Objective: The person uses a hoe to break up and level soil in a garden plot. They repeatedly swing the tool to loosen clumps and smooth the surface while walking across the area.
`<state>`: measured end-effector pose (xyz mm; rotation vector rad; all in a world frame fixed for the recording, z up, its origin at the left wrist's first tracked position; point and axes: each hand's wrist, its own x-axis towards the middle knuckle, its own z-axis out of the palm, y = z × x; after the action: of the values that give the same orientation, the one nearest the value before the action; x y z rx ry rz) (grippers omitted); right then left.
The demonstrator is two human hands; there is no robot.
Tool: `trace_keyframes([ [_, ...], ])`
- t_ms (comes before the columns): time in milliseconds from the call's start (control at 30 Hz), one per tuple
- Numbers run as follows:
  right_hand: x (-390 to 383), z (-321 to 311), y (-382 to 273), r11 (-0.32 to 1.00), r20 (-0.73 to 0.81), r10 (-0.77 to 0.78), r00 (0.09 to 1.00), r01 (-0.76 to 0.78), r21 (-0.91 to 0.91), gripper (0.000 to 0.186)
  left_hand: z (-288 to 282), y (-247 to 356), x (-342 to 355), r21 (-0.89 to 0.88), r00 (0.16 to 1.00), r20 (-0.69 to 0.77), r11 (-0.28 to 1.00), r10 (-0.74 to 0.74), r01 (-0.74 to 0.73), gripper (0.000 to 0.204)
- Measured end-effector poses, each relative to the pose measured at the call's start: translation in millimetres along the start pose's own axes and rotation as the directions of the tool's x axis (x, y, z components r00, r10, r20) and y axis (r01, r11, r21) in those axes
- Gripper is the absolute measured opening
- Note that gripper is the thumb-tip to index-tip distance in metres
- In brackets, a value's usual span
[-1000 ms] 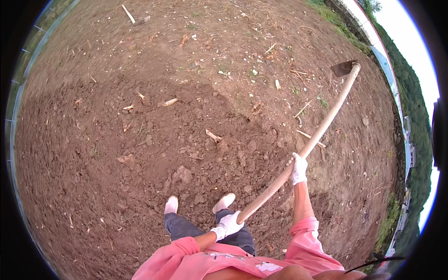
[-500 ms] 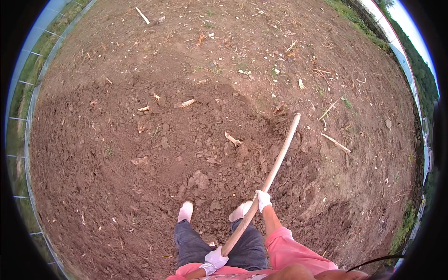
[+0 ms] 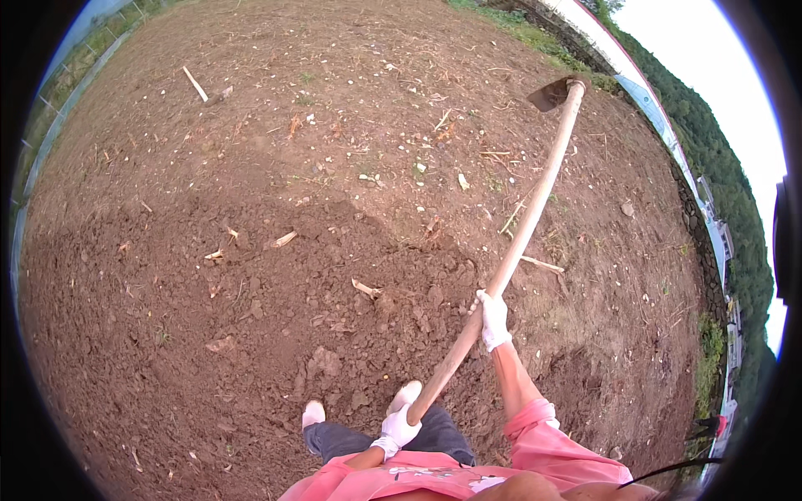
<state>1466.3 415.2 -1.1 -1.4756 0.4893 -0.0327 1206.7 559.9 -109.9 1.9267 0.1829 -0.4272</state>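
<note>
my right hand (image 3: pixel 494 320), in a white glove, is closed around the long wooden handle (image 3: pixel 518 242) of the hoe, gripping it roughly at the middle of its length. my fingers are wrapped tight about the wood, with no gap that i can see. my left hand (image 3: pixel 398 427), also in a white glove, is closed on the near end of the same handle, just in front of my waist. so both hands are fists on one tool, the right further up the shaft, the left at the butt, well apart from each other.

the hoe slants up and away to my right. its dark metal blade (image 3: pixel 551 92) is raised above the ground at the far end, near the upper edge of the field, pointing left off the top of the handle.

counting: one hoe, two gloves, two white shoes. my left shoe (image 3: pixel 313 412) and my right shoe (image 3: pixel 407 393) stand on the dark, cloddy, broken soil (image 3: pixel 167 334) just beyond my grey trouser legs. my pink sleeves show at the bottom, the right one pushed up above the elbow.

beyond the turned patch lies paler, harder ground (image 3: pixel 351 100) strewn with dry stalks and small stones. one pale stick (image 3: pixel 195 83) lies far off at the upper left. a fence (image 3: pixel 50 125) runs along the left rim.
</note>
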Motion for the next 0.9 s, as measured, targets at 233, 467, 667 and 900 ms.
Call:
trace_keyframes([
  [233,86,35,-104,0.857,0.03,-0.481,0.876,0.477,-0.195,0.019,-9,114,139,-0.093,0.977,-0.124,0.978,0.173,-0.185,0.035],
  [467,123,37,79,0.98,-0.053,-0.033,0.998,0.022,-0.196,0.014,-6,46,107,-0.083,0.974,0.014,0.971,-0.225,0.226,0.036],
  [667,62,-7,200,0.738,-0.005,0.53,0.848,-0.463,-0.491,0.01,41,42,13,-0.356,0.792,0.337,0.709,-0.509,0.608,0.033],
  [900,173,9,43,0.812,0.4,0.581,0.709,-0.539,-0.225,0.015,-39,221,112,-0.821,0.832,0.55,0.233,0.077,0.521,0.019],
])
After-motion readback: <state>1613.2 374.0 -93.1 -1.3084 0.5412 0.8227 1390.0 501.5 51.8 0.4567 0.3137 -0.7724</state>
